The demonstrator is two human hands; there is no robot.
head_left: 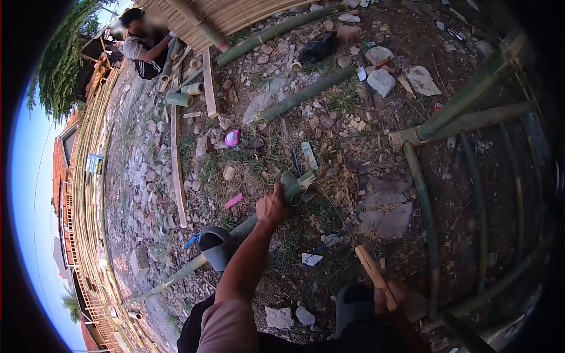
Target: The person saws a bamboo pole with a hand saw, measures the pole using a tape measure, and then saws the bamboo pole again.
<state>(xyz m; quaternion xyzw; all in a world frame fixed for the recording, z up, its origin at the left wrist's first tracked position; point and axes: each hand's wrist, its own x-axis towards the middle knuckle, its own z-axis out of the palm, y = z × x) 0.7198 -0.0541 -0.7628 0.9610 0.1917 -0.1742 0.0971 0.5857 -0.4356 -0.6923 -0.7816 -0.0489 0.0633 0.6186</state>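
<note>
My left hand (272, 206) is closed on a green bamboo pole (244, 227), just below its far end. Short notched bamboo pieces (298, 182) sit crosswise at that end, with pale cut wood showing. In shadow at the lower right, my right hand (400, 299) wraps around the pale wooden handle (372, 272) of a long, thin-bladed tool. Its blade (336, 215), seen nearly edge-on, runs up towards the bamboo end; whether it touches cannot be made out. A grey sandal (219, 247) on one foot is against the pole.
A bamboo ladder-like frame (465, 123) stands at the right. A pink tape measure (233, 138), a wooden slat (178, 165) and another bamboo pole (309, 94) lie on stony ground. Another person (144, 44) sits at the upper left beside bamboo pieces.
</note>
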